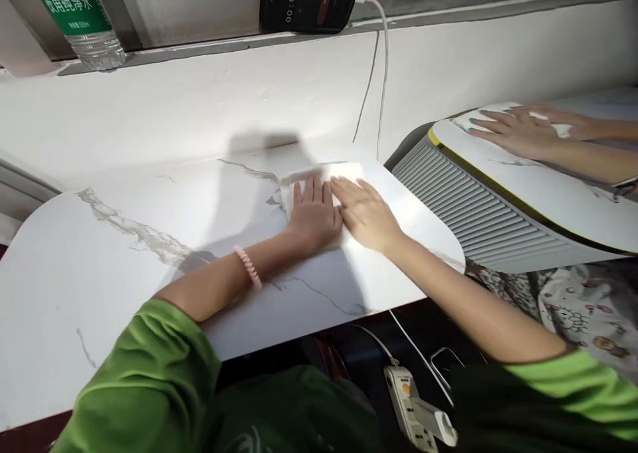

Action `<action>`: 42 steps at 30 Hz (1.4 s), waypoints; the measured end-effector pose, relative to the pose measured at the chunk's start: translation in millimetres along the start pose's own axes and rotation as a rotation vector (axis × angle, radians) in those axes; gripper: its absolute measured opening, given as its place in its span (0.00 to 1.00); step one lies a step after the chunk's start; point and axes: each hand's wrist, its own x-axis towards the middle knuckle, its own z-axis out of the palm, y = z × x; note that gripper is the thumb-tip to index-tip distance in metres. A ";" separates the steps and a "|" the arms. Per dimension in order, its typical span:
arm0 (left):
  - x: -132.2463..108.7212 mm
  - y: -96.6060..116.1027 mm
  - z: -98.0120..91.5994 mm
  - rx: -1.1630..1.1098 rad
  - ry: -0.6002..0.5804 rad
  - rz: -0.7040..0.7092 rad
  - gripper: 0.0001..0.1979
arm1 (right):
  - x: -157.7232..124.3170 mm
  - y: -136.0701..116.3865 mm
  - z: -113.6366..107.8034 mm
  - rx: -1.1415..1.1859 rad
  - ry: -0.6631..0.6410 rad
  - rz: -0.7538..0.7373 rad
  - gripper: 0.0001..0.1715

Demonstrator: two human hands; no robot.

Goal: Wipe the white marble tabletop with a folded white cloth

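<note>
My left hand [313, 215] lies flat, fingers stretched out, on a white cloth [323, 175] spread on the marble-patterned tabletop [124, 254]. A pink bead bracelet [248, 266] circles that wrist. Beside it, touching, my right hand [366, 212] presses flat on the same cloth with its fingers spread. Both of my arms wear green sleeves. The cloth's far edge looks blurred.
Another person's hands [523, 131] rest on a white cloth on a second marble table [548, 200] at right, above a grey ribbed panel [478, 214]. A water bottle [82, 18] and a phone [309, 1] with a white cable sit on the ledge. A power strip [416, 410] lies below.
</note>
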 end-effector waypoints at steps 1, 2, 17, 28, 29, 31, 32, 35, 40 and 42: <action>-18.7 3.2 0.4 0.004 0.005 0.015 0.31 | -14.6 -13.3 -5.6 0.011 0.006 -0.015 0.34; -36.9 5.6 0.8 0.009 0.015 0.031 0.31 | -28.4 -26.7 -11.0 0.024 0.014 -0.028 0.34; -38.4 -37.3 -1.7 -0.018 0.062 0.039 0.32 | 8.1 -50.9 0.8 0.025 -0.050 -0.039 0.36; 79.6 -117.4 -8.8 -0.021 0.053 -0.083 0.31 | 149.2 -9.8 42.9 0.031 -0.086 0.072 0.34; 82.2 -118.7 -8.8 -0.024 0.058 -0.086 0.31 | 152.5 -7.2 45.2 0.027 -0.090 0.071 0.33; 83.7 -119.0 -8.8 -0.029 0.062 -0.094 0.31 | 154.7 -3.2 48.4 0.024 -0.086 0.057 0.33; 83.0 -118.3 -8.9 -0.030 0.063 -0.098 0.31 | 154.0 -2.0 49.3 0.030 -0.078 0.046 0.33; 76.0 -114.8 -9.4 -0.028 0.055 -0.111 0.30 | 147.7 -3.1 49.7 0.063 -0.045 0.023 0.34; 40.8 -103.3 -10.3 0.002 0.052 -0.091 0.30 | 119.4 -25.4 41.8 0.063 -0.019 0.005 0.34; 12.7 -95.1 -10.9 0.019 0.056 -0.071 0.30 | 95.6 -43.4 34.5 0.040 -0.020 -0.010 0.35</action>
